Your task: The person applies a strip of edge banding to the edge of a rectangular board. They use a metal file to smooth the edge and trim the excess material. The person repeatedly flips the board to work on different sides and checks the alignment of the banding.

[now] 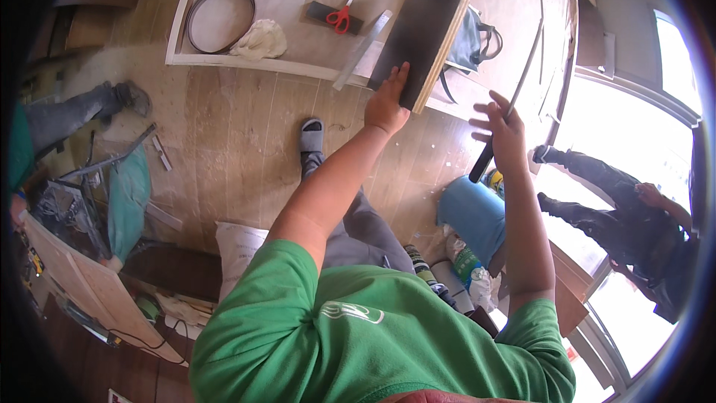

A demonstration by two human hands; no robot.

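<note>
Over desk [298, 45]: black board [431, 33], probably stiff, weighty, best edge-held; left hand [388, 101] clasping it, right hand [506, 136] loosely cradling black-handled rod [483, 162].

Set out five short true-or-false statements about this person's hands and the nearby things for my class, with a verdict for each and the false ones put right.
1. The left hand touches the dark board. True.
2. The right hand is empty. False: it holds a long, dark-handled tool.
3. The scissors have red handles. True.
4. The pale crumpled cloth lies to the right of the scissors. False: it lies to their left.
5. The sandal in view is bright yellow. False: it is grey.
</note>
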